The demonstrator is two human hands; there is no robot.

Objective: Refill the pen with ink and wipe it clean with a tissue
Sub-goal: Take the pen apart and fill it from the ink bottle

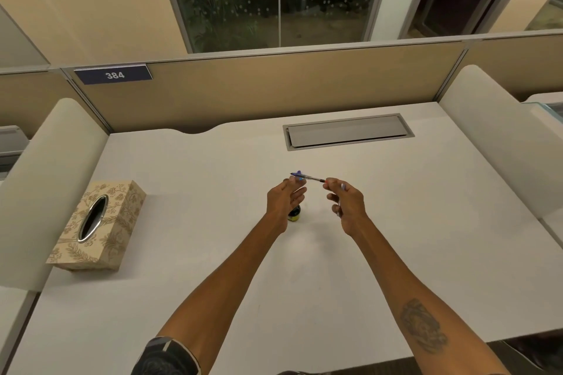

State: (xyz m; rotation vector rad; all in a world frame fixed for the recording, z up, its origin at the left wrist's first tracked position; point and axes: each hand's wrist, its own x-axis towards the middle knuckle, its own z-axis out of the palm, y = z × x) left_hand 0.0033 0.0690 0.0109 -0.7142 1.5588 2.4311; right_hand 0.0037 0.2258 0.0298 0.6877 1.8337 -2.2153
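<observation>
A slim pen [310,177] with a blue left end is held level above the white desk [182,268], between both hands. My left hand [285,202] pinches the blue end with its fingertips. My right hand [345,204] pinches the dark right end, and a thin pale pen part [339,207] lies along its palm. A small dark ink bottle [294,214] with a yellow label stands on the desk just under and behind my left hand, partly hidden by it. A floral tissue box [97,225] sits at the left of the desk; no tissue shows in its oval opening.
A grey cable hatch [347,130] is set into the desk at the back. Tan partition panels [274,85] and rounded white side dividers [45,176] enclose the desk. The front edge of the desk runs near the bottom right.
</observation>
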